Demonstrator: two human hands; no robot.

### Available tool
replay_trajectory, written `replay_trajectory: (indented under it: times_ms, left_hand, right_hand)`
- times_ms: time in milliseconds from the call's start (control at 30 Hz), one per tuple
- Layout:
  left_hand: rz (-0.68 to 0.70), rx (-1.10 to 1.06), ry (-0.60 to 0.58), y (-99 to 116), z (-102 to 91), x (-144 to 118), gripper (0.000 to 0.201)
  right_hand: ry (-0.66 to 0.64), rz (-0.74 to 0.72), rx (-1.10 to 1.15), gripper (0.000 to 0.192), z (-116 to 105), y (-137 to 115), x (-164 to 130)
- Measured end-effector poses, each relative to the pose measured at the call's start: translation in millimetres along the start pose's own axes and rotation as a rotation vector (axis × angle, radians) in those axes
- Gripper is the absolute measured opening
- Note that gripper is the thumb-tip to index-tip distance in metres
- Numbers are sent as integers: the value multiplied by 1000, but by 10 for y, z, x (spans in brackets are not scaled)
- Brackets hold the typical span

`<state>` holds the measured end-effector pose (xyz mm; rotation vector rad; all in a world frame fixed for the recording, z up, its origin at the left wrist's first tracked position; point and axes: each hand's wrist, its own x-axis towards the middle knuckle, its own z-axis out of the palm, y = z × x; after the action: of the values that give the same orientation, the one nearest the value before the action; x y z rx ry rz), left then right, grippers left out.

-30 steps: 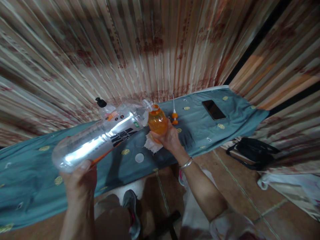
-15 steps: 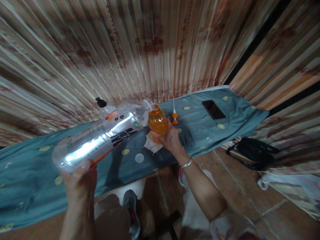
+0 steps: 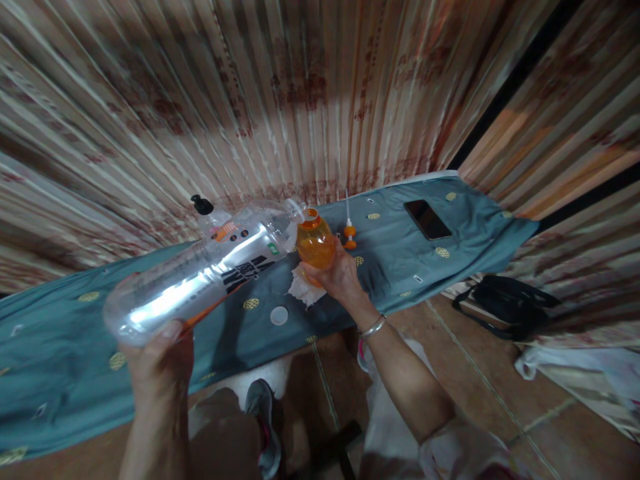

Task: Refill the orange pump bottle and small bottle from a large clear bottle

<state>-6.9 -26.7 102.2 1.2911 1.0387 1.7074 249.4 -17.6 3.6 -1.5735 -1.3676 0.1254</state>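
Holding clear bottle (image 3: 210, 273) tipped, mouth at orange bottle's (image 3: 316, 248) rim, one in each hand.
Gripping clear bottle by its base end with left hand (image 3: 157, 357), well left of and nearer than orange bottle. On near side of orange bottle: white cap (image 3: 279, 316) on patterned cloth (image 3: 395, 273), then crumpled tissue (image 3: 304, 287) beside its lower part. Clamping orange bottle around its body with right hand (image 3: 337, 270); can't tell rim contact or flow. Could spill onto tissue and cloth on losing neck alignment, likely from the long base-end hold. Could also knock orange bottle askew by leaning clear bottle's neck on it. Just right of orange bottle: orange pump head (image 3: 349, 237); farther right: phone (image 3: 427, 220). Beyond orange bottle: curtain (image 3: 300, 100).
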Motion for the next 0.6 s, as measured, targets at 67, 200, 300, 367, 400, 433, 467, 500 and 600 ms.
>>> replay_trajectory:
  times_ms: [67, 200, 300, 367, 400, 433, 467, 500, 600]
  left_hand:
    - [-20, -29, 15, 4, -1, 0, 47]
    - [-7, -46, 18, 2, -8, -4, 43]
    - [-11, -56, 14, -2, -9, -8, 41]
    - [-8, -55, 12, -6, -11, -8, 42]
    - [-8, -52, 10, -9, -14, -7, 42]
    - [-12, -49, 7, -14, -18, -5, 43]
    - [-15, -45, 6, -18, -22, -4, 43]
    - [-19, -41, 7, -22, -27, -3, 44]
    - [-14, -32, 15, -23, -28, -3, 48]
  right_hand:
    - [-1, -2, -3, 66, 0, -2, 2]
    - [-7, -11, -8, 68, -10, -13, 5]
    - [8, -6, -9, 68, -11, -16, 3]
    - [15, -2, -19, 67, -4, -11, 2]
    - [18, -3, -26, 68, 1, -7, 1]
    - [21, -5, -34, 68, 6, -2, 1]
    - [20, -8, -41, 68, 10, 3, 2]
    - [19, -11, -46, 69, 14, 7, 1]
    - [14, -11, -48, 70, 18, 13, -2]
